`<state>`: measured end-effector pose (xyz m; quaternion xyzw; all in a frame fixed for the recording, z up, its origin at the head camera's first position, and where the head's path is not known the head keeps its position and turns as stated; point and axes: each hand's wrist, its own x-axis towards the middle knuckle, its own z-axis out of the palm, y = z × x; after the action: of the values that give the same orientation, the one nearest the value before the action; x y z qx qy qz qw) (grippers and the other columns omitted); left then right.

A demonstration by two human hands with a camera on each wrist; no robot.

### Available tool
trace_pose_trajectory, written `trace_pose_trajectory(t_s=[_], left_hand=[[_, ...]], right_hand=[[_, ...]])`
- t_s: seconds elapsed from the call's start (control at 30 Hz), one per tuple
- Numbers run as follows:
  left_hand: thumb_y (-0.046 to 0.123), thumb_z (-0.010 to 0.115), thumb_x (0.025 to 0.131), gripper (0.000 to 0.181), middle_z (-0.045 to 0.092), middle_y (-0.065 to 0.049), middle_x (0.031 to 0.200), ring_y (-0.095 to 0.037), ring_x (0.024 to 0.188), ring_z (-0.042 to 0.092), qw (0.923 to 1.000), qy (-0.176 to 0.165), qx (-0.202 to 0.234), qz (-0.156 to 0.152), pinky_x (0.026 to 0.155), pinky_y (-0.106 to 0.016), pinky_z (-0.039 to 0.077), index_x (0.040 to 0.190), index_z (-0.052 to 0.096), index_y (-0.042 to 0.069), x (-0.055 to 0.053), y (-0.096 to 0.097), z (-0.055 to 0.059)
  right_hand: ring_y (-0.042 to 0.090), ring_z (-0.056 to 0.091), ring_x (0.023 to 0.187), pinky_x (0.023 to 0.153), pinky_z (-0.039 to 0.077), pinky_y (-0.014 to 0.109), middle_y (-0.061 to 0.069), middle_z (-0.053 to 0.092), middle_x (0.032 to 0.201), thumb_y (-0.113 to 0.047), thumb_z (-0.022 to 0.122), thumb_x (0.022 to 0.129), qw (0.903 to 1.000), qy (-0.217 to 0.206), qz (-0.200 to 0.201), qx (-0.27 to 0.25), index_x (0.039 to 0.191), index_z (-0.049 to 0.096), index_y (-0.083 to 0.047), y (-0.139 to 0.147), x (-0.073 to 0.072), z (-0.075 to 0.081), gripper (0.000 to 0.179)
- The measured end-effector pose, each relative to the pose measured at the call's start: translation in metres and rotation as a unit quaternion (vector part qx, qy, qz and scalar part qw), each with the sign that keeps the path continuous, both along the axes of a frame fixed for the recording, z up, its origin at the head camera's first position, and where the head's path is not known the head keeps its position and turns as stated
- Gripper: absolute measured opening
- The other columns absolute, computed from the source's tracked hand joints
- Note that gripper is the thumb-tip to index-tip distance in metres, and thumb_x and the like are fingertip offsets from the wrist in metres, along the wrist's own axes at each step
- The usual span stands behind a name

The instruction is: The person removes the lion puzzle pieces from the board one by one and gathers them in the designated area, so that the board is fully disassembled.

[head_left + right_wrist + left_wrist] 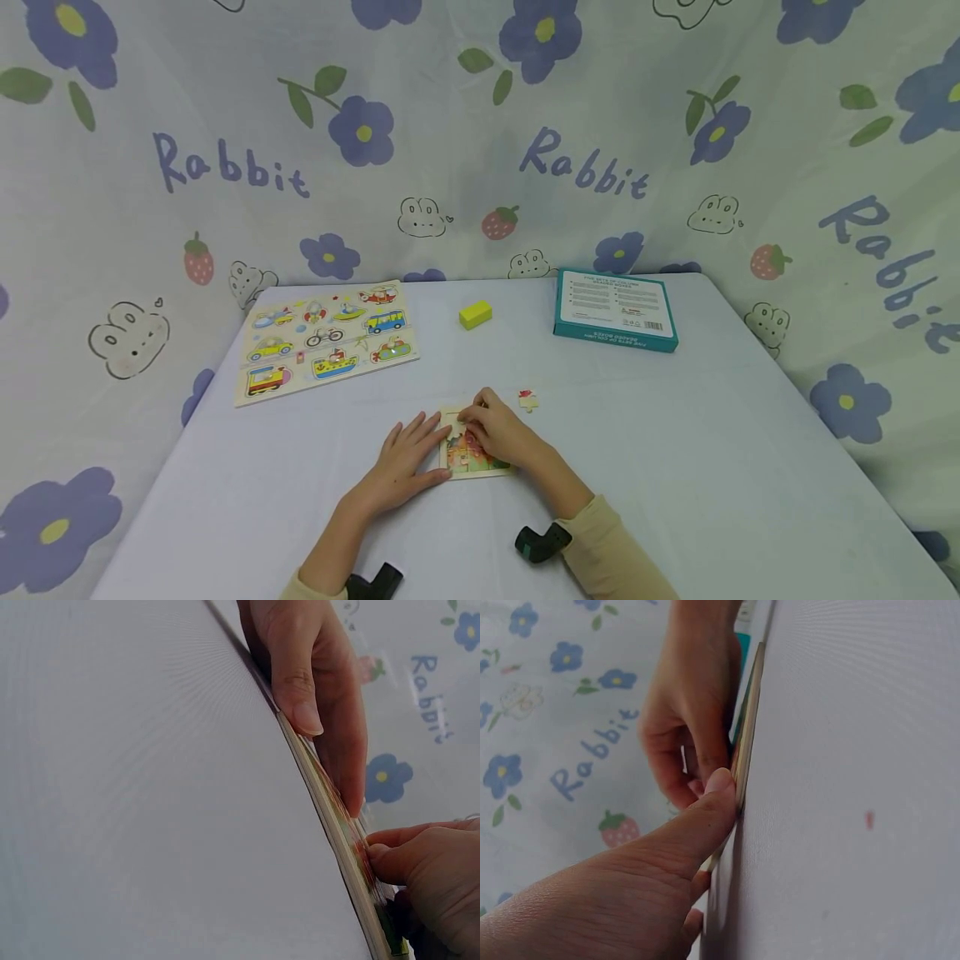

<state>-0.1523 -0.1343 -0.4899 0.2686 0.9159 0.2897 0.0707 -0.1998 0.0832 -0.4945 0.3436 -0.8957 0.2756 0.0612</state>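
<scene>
One loose piece [528, 401] lies forward-right of our nearer right hand [501, 429], fingers curled over the puzzle [461, 458], pinch unclear to us; left hand [401, 469], fingers extended, touches the puzzle's left edge.

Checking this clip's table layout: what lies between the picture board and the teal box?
A yellow block lies between the picture board and the teal box, touching neither; the head view shows this.

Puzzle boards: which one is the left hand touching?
The small puzzle, its frame edge against the left hand; the larger vehicle board lies farther away, untouched.
</scene>
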Motion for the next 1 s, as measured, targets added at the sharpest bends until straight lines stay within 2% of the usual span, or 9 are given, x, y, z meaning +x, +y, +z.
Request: trace_pose_trajectory(t_s=[0.13, 0.33, 0.53, 0.83, 1.0], left_hand=[[0.045, 0.059, 0.085, 0.065, 0.024, -0.006, 0.15, -0.028, 0.138, 0.011, 1.0, -0.002, 0.0, 0.002, 0.107, -0.052, 0.001, 0.139, 0.04, 0.014, 0.0002, 0.0004, 0.0004], [0.044, 0.06, 0.085, 0.065, 0.024, -0.005, 0.15, -0.028, 0.138, 0.011, 1.0, -0.001, -0.003, 0.003, 0.107, -0.052, 0.001, 0.14, 0.04, 0.015, 0.0005, 0.0008, 0.0013], [0.045, 0.06, 0.085, 0.065, 0.024, -0.005, 0.15, -0.028, 0.138, 0.011, 1.0, 0.0, -0.003, 0.003, 0.107, -0.052, 0.002, 0.14, 0.04, 0.015, 0.0004, 0.0011, 0.0015], [0.045, 0.06, 0.085, 0.066, 0.024, -0.006, 0.149, -0.028, 0.138, 0.011, 1.0, 0.005, -0.008, 0.002, 0.106, -0.053, 0.002, 0.14, 0.04, 0.014, 0.0, 0.0011, 0.0014], [0.043, 0.061, 0.085, 0.065, 0.024, -0.007, 0.149, -0.029, 0.138, 0.012, 1.0, 0.002, -0.002, 0.001, 0.106, -0.054, 0.002, 0.14, 0.04, 0.014, 0.0012, 0.001, 0.0037]], right_hand=[[0.008, 0.047, 0.076, 0.067, 0.045, 0.016, 0.002, 0.041, 0.095, -0.007, 0.06, 0.088, 0.9999, 0.011, 0.001, -0.008, 0.1, 0.066, -0.012, 0.0003, -0.0001, -0.0012, 0.014], [0.01, 0.051, 0.083, 0.072, 0.047, 0.018, 0.005, 0.045, 0.102, -0.009, 0.061, 0.088, 0.9998, -0.007, -0.017, -0.009, 0.099, 0.067, -0.014, -0.0001, 0.0005, -0.0005, 0.013], [0.009, 0.052, 0.081, 0.073, 0.048, 0.02, 0.001, 0.051, 0.099, -0.011, 0.061, 0.088, 0.9993, -0.018, -0.031, 0.007, 0.1, 0.067, -0.016, -0.0008, 0.0013, 0.002, 0.014], [0.007, 0.049, 0.082, 0.073, 0.047, 0.018, -0.004, 0.051, 0.094, -0.012, 0.065, 0.085, 0.9981, 0.038, -0.044, 0.02, 0.099, 0.069, -0.018, -0.0014, 0.006, 0.006, 0.016], [0.008, 0.049, 0.084, 0.074, 0.046, 0.019, -0.005, 0.054, 0.09, -0.01, 0.066, 0.084, 0.997, 0.058, -0.041, 0.031, 0.105, 0.066, -0.018, 0.0002, 0.008, 0.0082, 0.023]])
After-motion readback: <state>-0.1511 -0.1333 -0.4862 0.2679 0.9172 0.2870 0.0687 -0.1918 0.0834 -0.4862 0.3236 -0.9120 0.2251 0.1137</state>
